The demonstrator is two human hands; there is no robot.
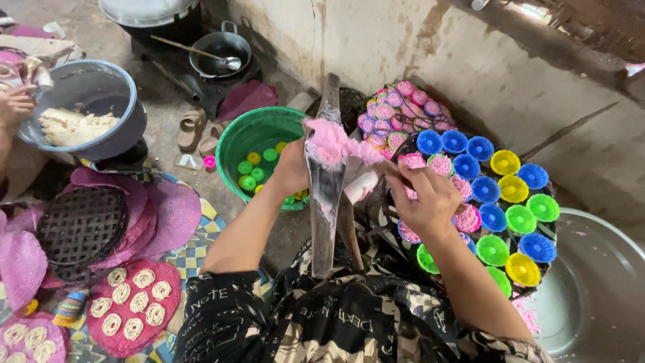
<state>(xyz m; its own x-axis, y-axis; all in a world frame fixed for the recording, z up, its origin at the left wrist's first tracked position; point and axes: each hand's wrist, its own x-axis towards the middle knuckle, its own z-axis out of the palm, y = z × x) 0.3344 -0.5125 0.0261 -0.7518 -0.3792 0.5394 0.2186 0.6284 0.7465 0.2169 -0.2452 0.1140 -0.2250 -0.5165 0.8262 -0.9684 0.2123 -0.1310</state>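
Pink dough (334, 142) sits heaped on top of a tall wooden press (325, 195) that stands upright between the person's knees, and both hands are at work on it. Largest of what lies near the hands is the grey metal basin (598, 282), low and to the outside of the right hand. Just beyond that hand rests a round dark tray (545, 245) crowded with small plastic cups in blue, yellow and green, several near the fingers already filled with pink strands. Beyond the left hand stands a green tub (250, 138) with more little cups floating in it. Further out on that side another person's hand (15, 104) reaches toward a blue-grey bowl (94, 91) of pale dough. Pink mats (131, 306) carrying white noodle coils lie on the floor beside the left elbow, with a dark woven disc (80, 225) above them.

Left hand (292, 167): curled round the upper part of the press, palm against the wood just under the dough, holding it firmly. Right hand (426, 195): fingers drawn together in a narrow pinch on a stretch of pink dough that runs from the heap across to it; a white roll (361, 186) shows just beside its thumb, whether gripped I cannot tell.
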